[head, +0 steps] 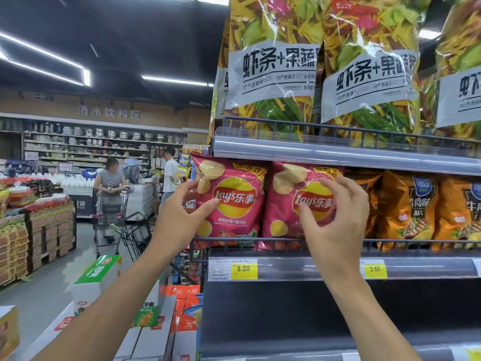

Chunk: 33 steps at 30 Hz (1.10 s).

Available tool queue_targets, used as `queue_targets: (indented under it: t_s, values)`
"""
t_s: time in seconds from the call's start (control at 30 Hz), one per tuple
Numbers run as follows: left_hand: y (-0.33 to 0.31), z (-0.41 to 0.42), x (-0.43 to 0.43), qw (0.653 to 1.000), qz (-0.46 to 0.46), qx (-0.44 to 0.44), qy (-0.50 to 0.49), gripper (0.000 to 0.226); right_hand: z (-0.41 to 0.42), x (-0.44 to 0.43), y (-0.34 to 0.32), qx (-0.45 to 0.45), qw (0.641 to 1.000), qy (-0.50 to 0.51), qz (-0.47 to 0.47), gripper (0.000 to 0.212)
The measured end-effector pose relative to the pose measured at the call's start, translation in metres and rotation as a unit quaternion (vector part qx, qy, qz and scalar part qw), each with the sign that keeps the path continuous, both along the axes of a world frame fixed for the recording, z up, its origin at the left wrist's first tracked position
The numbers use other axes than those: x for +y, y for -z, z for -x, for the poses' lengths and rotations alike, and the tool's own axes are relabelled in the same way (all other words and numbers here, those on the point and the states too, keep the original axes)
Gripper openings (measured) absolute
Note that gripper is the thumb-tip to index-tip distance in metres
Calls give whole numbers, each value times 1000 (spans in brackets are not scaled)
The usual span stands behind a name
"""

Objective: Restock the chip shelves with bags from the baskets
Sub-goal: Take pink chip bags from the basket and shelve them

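Note:
Two pink Lay's chip bags stand side by side on the middle shelf (299, 267), behind its wire front rail. My left hand (179, 212) holds the left bag (234, 204) by its left edge, thumb on the front and fingers at the side. My right hand (338, 220) is clawed over the front of the right bag (281, 207), thumb and fingertips pressing on its logo. Both bags are upright and touch each other. No basket is in view.
Orange chip bags (408, 207) fill the shelf to the right. Large shrimp-stick bags (276, 66) stand on the shelf above. The shelf below (286, 313) is dark. Stacked cartons (99, 277) sit at lower left. A shopping cart (135, 230) and two people stand in the aisle.

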<state>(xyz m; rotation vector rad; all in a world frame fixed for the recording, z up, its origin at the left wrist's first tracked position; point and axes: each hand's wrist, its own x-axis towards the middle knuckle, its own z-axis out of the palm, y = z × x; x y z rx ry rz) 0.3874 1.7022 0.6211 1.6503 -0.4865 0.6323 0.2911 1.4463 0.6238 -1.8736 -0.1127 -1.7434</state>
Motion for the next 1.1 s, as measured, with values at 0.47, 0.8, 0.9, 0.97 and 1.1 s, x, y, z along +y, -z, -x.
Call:
queue_targets:
  t_s: [0.47, 0.8, 0.9, 0.97, 1.1]
  values:
    - [2, 15, -7, 998, 20, 20, 54, 41, -8, -37, 1, 225, 970, -61, -65, 104]
    - [12, 20, 8, 998, -41, -12, 47, 53, 0, -31, 8, 231, 972, -9, -45, 104]
    - [17, 20, 10, 996, -79, -25, 34, 66, 6, -33, 14, 240, 970, 26, -33, 103]
    - [20, 25, 11, 994, -103, -41, 21, 74, 13, -36, 19, 248, 967, 45, -23, 102]
    - [29, 42, 9, 980, -155, -106, -72, 92, 36, -46, 32, 270, 960, 69, -5, 95]
